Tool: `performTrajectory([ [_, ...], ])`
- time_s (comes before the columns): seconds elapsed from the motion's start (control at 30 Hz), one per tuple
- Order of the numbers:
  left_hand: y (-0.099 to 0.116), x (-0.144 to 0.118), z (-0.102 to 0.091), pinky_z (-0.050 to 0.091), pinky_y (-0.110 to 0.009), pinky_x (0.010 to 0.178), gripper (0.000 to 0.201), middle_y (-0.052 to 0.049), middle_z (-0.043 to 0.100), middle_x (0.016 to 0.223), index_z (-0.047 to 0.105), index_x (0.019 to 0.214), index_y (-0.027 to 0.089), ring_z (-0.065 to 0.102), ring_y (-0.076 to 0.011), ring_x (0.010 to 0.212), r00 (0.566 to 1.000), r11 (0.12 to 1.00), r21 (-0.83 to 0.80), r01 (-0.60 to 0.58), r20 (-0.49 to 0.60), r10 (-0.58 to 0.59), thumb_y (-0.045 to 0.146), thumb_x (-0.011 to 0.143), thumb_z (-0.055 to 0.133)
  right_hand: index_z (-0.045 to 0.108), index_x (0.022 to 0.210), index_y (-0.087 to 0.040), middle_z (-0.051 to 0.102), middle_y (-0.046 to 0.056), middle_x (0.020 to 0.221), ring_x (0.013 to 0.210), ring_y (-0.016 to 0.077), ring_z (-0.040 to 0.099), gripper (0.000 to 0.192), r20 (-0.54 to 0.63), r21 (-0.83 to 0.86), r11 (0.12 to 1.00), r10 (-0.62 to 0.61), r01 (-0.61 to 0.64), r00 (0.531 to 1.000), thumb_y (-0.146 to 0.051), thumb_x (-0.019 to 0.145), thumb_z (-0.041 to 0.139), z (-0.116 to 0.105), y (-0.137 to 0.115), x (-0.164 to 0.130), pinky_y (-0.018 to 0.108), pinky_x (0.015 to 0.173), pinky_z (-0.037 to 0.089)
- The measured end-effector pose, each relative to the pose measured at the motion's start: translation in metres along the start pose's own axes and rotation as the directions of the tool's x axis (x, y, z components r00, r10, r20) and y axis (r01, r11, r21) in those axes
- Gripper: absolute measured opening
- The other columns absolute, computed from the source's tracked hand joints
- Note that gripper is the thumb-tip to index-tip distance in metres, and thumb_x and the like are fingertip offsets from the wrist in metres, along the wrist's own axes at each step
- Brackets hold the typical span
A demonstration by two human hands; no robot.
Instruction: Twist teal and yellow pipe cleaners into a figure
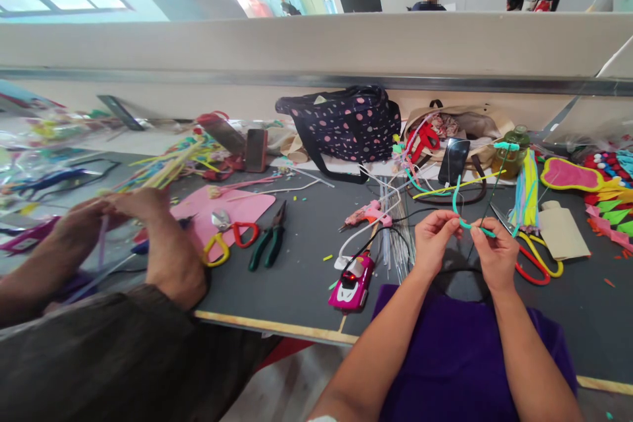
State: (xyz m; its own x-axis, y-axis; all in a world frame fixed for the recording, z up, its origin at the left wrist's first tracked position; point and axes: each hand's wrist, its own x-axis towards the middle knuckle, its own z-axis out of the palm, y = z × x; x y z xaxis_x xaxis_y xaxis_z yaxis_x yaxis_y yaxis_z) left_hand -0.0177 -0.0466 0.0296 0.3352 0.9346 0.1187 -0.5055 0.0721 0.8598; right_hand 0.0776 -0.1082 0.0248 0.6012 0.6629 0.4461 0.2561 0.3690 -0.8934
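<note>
My left hand [434,237] pinches a turquoise pipe cleaner [455,201], whose free end curves upward. Close beside it, my right hand [496,256] has thumb and finger closed on the same pipe cleaner. A thin dark green stem [494,178] with a turquoise piece on top slants down to the fingers of my right hand; whether they grip it too I cannot tell. Scissors with red and yellow handles [537,260] lie right of my right hand. Left of my left hand are a pink glue gun [370,212] and a magenta car-shaped device [352,283] with a red light.
At left, a co-worker's hands [143,204] handle a pale strip. Between us lie pliers [268,237], more scissors [217,247] and a pink sheet [247,208]. Behind stand a patterned bag [346,122] and a phone [453,161]. Bundled pipe cleaners [527,194] lie right.
</note>
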Motion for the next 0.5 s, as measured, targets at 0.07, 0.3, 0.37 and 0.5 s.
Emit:
performTrajectory([
  [0.07, -0.0006, -0.0009, 0.0004, 0.051, -0.024, 0.059, 0.023, -0.004, 0.071, 0.074, 0.068, 0.080, 0.014, 0.061, -0.0112, 0.058, 1.000, 1.000, 0.013, -0.011, -0.006, 0.011, 0.030, 0.067, 0.079, 0.064, 0.076, -0.021, 0.061, 0.001, 0.077, 0.073, 0.0146, 0.057, 0.011, 0.004, 0.010, 1.000, -0.006, 0.005, 1.000, -0.032, 0.080, 0.064, 0.0000, 0.0000, 0.0000, 0.027, 0.068, 0.047],
  [0.3, -0.0015, 0.0004, -0.0028, 0.053, -0.027, 0.067, 0.023, -0.004, 0.072, 0.077, 0.072, 0.080, 0.016, 0.064, -0.0129, 0.063, 1.000, 0.998, 0.057, 0.004, 0.022, -0.005, 0.027, 0.062, 0.082, 0.064, 0.076, -0.021, 0.061, 0.001, 0.078, 0.074, 0.0153, 0.057, 0.013, 0.004, 0.003, 1.000, 0.005, -0.005, 1.000, -0.034, 0.080, 0.064, -0.0003, -0.0002, 0.0002, 0.028, 0.068, 0.048],
  [0.37, -0.0009, 0.0011, -0.0042, 0.053, -0.027, 0.067, 0.022, -0.004, 0.072, 0.075, 0.072, 0.079, 0.016, 0.064, -0.0130, 0.063, 0.999, 0.997, 0.070, 0.009, 0.039, -0.012, 0.027, 0.063, 0.081, 0.064, 0.076, -0.021, 0.062, 0.001, 0.077, 0.074, 0.0154, 0.058, 0.013, 0.010, 0.004, 1.000, 0.002, -0.002, 1.000, -0.034, 0.080, 0.065, -0.0006, -0.0003, 0.0004, 0.028, 0.068, 0.048],
  [0.5, 0.0005, 0.0018, -0.0058, 0.052, -0.026, 0.067, 0.021, -0.003, 0.071, 0.071, 0.072, 0.080, 0.015, 0.064, -0.0129, 0.063, 0.998, 0.997, 0.069, 0.019, 0.066, -0.024, 0.027, 0.064, 0.081, 0.065, 0.077, -0.022, 0.062, 0.001, 0.078, 0.074, 0.0150, 0.058, 0.010, 0.028, 0.028, 1.000, -0.005, 0.004, 1.000, -0.031, 0.080, 0.065, -0.0010, -0.0007, 0.0010, 0.027, 0.069, 0.048],
])
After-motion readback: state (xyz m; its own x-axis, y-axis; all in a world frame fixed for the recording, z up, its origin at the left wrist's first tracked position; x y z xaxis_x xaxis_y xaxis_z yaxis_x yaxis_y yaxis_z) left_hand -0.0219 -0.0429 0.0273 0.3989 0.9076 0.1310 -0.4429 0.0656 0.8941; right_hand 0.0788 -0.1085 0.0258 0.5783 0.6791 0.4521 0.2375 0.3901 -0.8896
